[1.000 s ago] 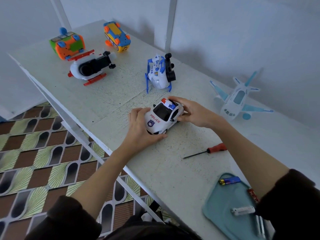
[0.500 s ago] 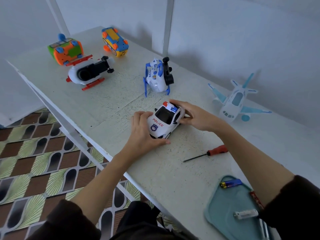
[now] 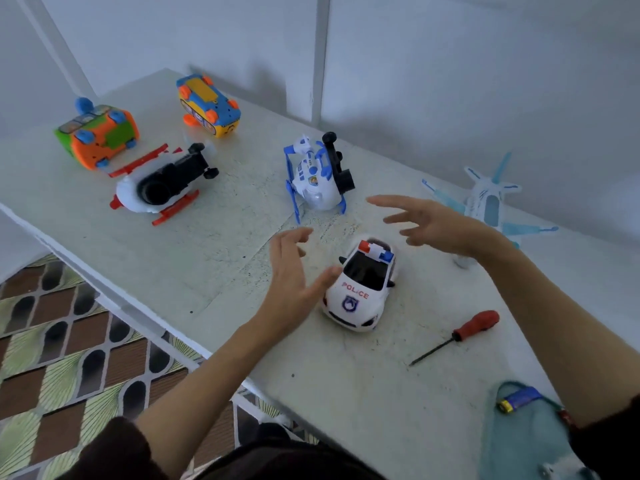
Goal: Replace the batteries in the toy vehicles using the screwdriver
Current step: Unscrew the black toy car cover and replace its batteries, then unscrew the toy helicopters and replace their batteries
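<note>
Police car (image 3: 360,289) upright on worktop (image 3: 214,258), between left hand (image 3: 291,275) and right hand (image 3: 433,226); both hands' fingers spread apart, holding nothing.

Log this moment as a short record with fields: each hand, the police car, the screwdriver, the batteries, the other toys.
left hand: open, holds nothing, beside the police car
right hand: open, raised past the car, holds nothing
police car: upright on its wheels on the table, free of both hands
screwdriver: red handle, lies on the table right of the car, untouched
battery: blue, on the teal tray
other toys: blue helicopter, red helicopter, white plane, orange-green toy, yellow-blue toy
</note>
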Demonstrator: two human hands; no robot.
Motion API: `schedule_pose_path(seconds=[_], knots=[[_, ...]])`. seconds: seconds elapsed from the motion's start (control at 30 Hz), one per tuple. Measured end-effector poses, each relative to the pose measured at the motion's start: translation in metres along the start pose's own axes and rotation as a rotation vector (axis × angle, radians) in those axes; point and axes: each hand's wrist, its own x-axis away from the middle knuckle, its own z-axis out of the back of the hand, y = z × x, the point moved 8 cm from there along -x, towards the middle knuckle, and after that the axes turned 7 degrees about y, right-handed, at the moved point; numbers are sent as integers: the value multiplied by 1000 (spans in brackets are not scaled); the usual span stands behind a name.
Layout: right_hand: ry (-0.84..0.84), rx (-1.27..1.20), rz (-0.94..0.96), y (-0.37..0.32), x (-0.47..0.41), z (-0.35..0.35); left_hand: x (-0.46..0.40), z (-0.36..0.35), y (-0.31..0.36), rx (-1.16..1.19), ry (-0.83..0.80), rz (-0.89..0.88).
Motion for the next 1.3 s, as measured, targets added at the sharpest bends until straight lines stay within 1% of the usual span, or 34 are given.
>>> schedule_pose_path(seconds=[0.13,0.23,0.3,0.4,0.5,0.6,0.67,0.8,1.0,1.07,1.13,1.23,1.3], knots=[[234,-48,-11,-19,-42,15,-65,7,-9,-2,1,34],[329,-132,-99,-24,-72,13,-105,-1,-20,72,-10,115],[341,-170,-164,-24,-86,9,-121,-9,-28,69,-22,139],[350,-268,-206,-26,-96,7,-135,-19,-39,-36,-30,132],[360,-359,-195,-30,-97,5,-144,-22,-47,-115,-43,102],[352,-382,-175,-33,-98,1,-148,-20,-52,-144,-55,42],[348,-395,-168,-34,-98,-1,-149,-17,-55,-153,-35,-10],[349,-462,-129,-40,-97,-2,-153,-6,-56,-89,36,-126],[338,-497,-17,-62,-97,0,-165,16,-50,23,66,-121],[318,-449,40,-76,-98,5,-171,25,-46,92,76,-80],[346,-304,84,-90,-97,13,-179,33,-41,181,40,-29],[523,133,224,-117,-88,37,-196,46,-32,275,-65,10],[560,430,331,-132,-80,48,-206,53,-17,309,-194,-13]])
